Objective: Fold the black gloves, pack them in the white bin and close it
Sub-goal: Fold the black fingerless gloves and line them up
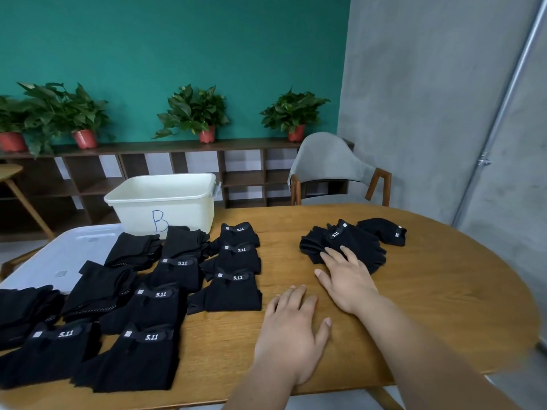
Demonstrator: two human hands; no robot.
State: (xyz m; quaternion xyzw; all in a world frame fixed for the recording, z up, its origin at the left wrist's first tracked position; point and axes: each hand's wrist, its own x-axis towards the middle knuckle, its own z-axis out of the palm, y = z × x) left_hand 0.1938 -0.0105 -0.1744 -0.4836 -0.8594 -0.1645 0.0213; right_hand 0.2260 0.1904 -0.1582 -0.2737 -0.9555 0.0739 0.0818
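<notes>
Several folded black gloves (165,294) with "5.11" tags lie in rows on the left half of the wooden table (429,306). A loose heap of unfolded black gloves (355,241) lies at the right, with one more glove (384,230) just behind it. My right hand (347,276) reaches to the heap, its straight fingertips touching the near edge. My left hand (291,329) lies flat on the bare table, holding nothing. The white bin (165,202), marked "B", stands open at the table's far left. Its translucent lid (59,255) lies flat beside it, partly under gloves.
A grey chair (334,170) stands behind the table's far right edge. A low wooden shelf (177,173) with potted plants (192,113) runs along the green wall. A grey wall rises at the right.
</notes>
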